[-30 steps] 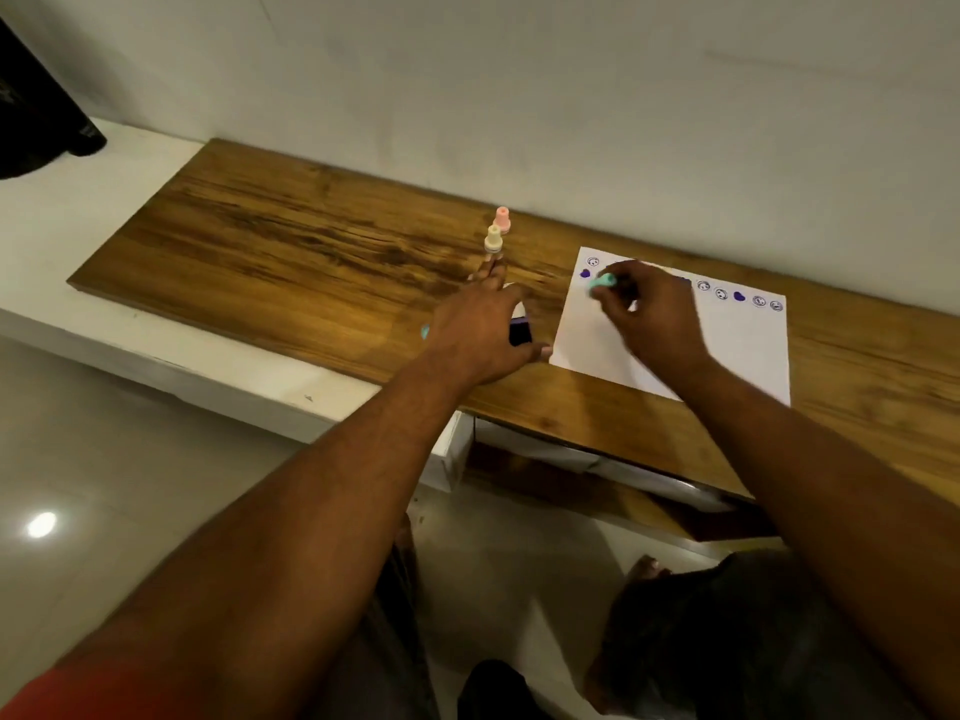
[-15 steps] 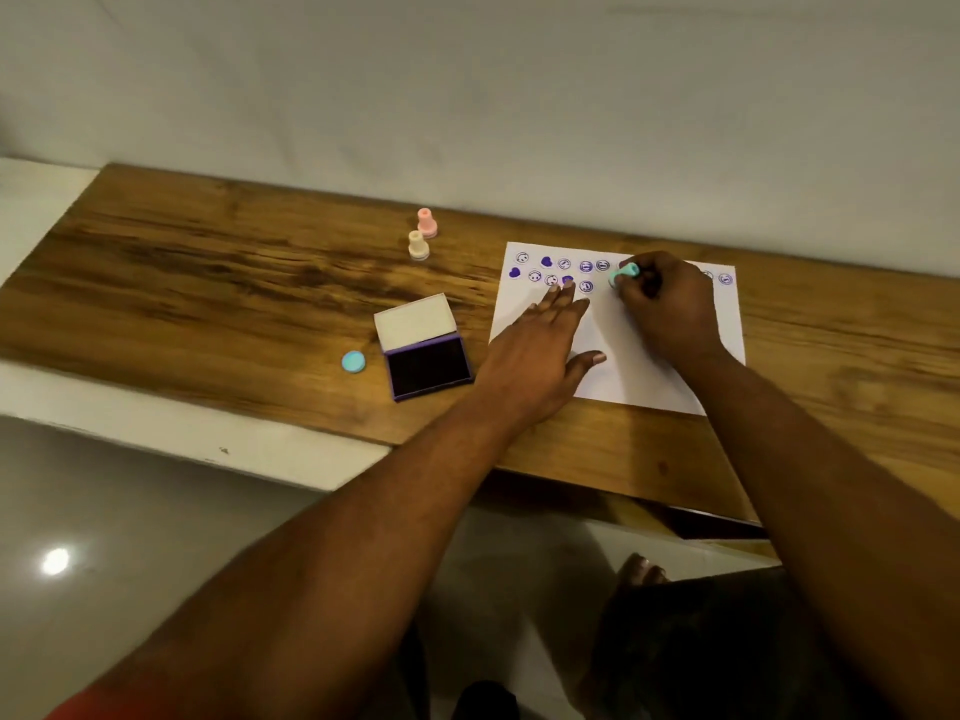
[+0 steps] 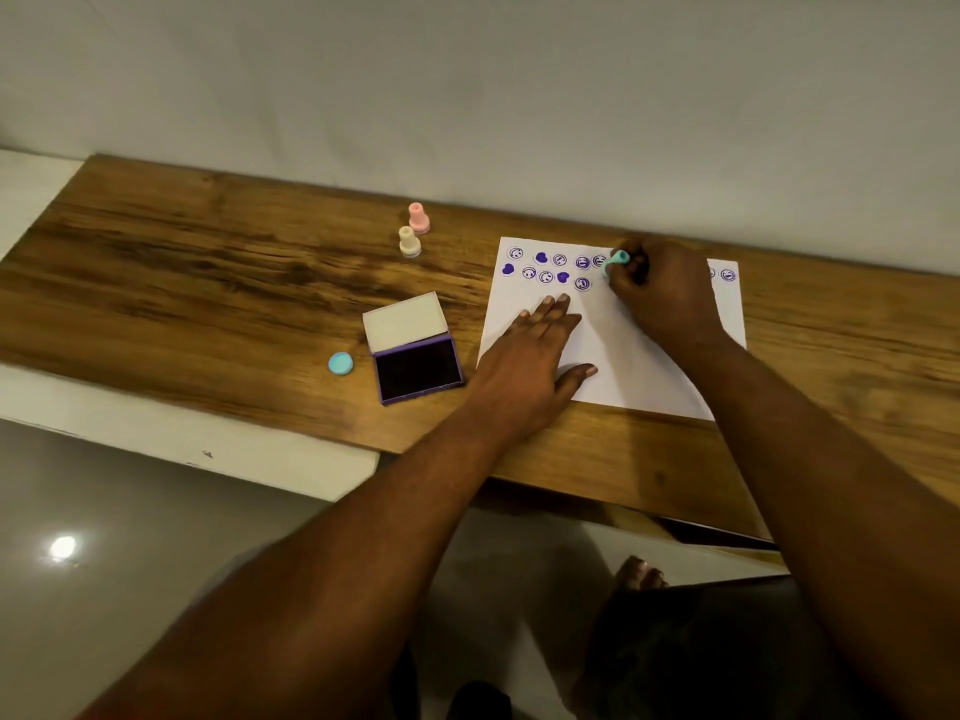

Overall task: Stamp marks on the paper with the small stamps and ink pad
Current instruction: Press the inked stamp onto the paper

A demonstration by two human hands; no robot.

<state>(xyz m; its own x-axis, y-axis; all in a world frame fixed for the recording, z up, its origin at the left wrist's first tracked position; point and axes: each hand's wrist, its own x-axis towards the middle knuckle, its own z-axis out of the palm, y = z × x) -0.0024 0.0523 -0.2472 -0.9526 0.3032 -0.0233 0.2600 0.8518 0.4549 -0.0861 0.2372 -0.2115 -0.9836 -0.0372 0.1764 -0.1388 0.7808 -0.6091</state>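
A white paper [image 3: 618, 356] lies on the wooden board, with several purple face and heart marks along its far edge. My right hand [image 3: 662, 293] is closed around a small teal stamp [image 3: 616, 262] and presses its tilted lower end onto the paper, right of the second row of marks. My left hand [image 3: 530, 363] lies flat on the paper's left part, fingers spread. The ink pad [image 3: 418, 368] sits open left of the paper, its pale lid folded back. A pink stamp [image 3: 418, 217] and a cream stamp [image 3: 409, 241] stand upright beyond it.
A round teal cap [image 3: 341, 363] lies left of the ink pad. The wooden board [image 3: 182, 283] rests on a white ledge against a pale wall [image 3: 467, 85]. The board's near edge runs just below the paper. Below are a glossy floor and my bare foot [image 3: 636, 576].
My left hand left the ink pad and settled flat on the paper. My right hand shifted the teal stamp slightly right along the marks. The camera view swung left and nearer.
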